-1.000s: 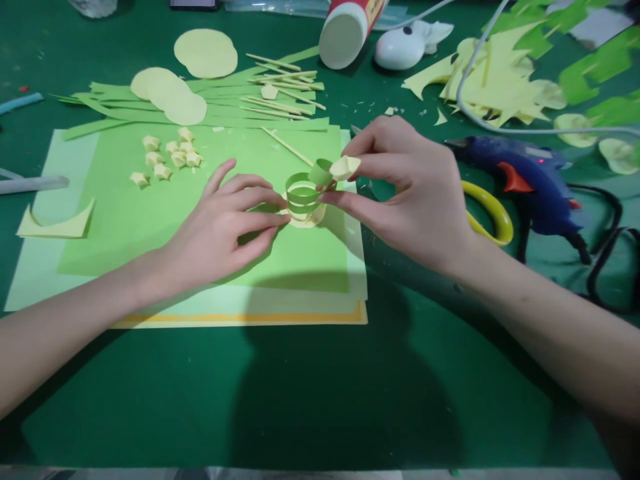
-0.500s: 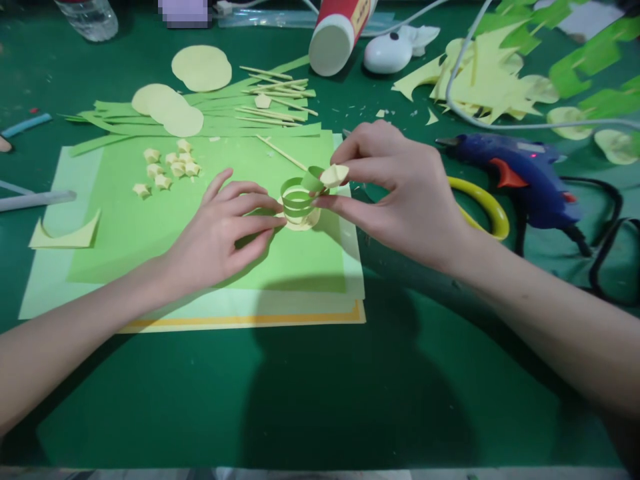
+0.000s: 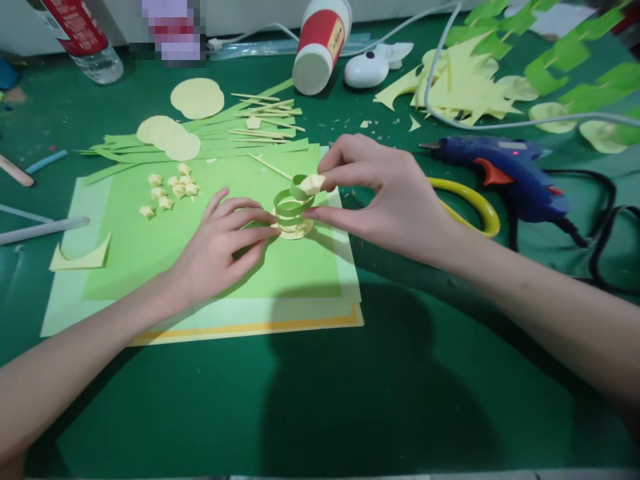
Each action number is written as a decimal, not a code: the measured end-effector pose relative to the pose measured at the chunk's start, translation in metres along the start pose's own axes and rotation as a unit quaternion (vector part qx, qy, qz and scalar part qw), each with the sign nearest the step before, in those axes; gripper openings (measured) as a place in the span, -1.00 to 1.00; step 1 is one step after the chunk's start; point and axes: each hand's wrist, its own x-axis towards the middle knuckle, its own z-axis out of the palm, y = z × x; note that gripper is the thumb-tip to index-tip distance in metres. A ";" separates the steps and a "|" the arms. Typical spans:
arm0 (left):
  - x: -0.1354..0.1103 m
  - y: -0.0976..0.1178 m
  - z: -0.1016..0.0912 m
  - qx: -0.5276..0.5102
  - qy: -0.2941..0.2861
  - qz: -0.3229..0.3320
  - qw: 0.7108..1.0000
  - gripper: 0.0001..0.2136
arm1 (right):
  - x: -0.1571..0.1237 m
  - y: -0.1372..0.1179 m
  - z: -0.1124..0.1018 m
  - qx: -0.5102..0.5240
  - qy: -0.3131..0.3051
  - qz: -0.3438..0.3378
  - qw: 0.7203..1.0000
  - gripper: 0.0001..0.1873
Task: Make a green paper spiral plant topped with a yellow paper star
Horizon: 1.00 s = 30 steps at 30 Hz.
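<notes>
Head view: the pale yellow star (image 3: 313, 184) is now held more directly over the green paper coil (image 3: 287, 213) than a second ago, and more of the bottle (image 3: 89, 39) is shown. It is pinched with its small loop by the right hand (image 3: 390, 187). The coil is touched at its side by the left hand (image 3: 215, 240), whose fingers are parted, and is set on the green sheet (image 3: 300, 267). The yellow handle (image 3: 479, 199) is partly hidden by the right hand; beyond, the glue gun (image 3: 523, 175) is seen on the table.
</notes>
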 end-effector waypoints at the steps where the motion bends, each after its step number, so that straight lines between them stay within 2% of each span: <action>1: 0.000 0.000 0.000 0.000 0.001 -0.001 1.000 -0.78 | 0.000 0.000 0.000 0.007 0.002 0.004 1.000 -0.92; 6: 0.000 0.000 0.000 0.001 0.001 0.002 1.000 -0.78 | 0.000 0.000 0.000 0.013 -0.006 0.025 1.000 -0.89; 13: 0.001 0.001 -0.001 -0.016 0.006 -0.003 1.000 -0.79 | 0.001 0.002 0.002 0.015 -0.004 -0.011 1.000 -0.83; 17: 0.001 0.001 -0.003 -0.055 0.036 -0.020 0.998 -0.85 | 0.001 0.003 0.003 0.016 -0.007 -0.018 1.000 -0.83; 22: 0.004 0.001 -0.005 -0.056 0.109 -0.068 0.990 -0.84 | 0.001 0.003 0.003 0.010 -0.012 -0.024 1.000 -0.89; 26: 0.013 0.006 -0.002 -0.086 0.117 -0.078 0.986 -0.82 | 0.001 0.004 0.004 0.015 -0.013 -0.037 0.999 -0.90; 30: 0.025 0.010 0.005 -0.156 0.108 -0.098 0.977 -0.89 | 0.002 0.005 0.005 0.024 -0.004 -0.042 0.999 -0.90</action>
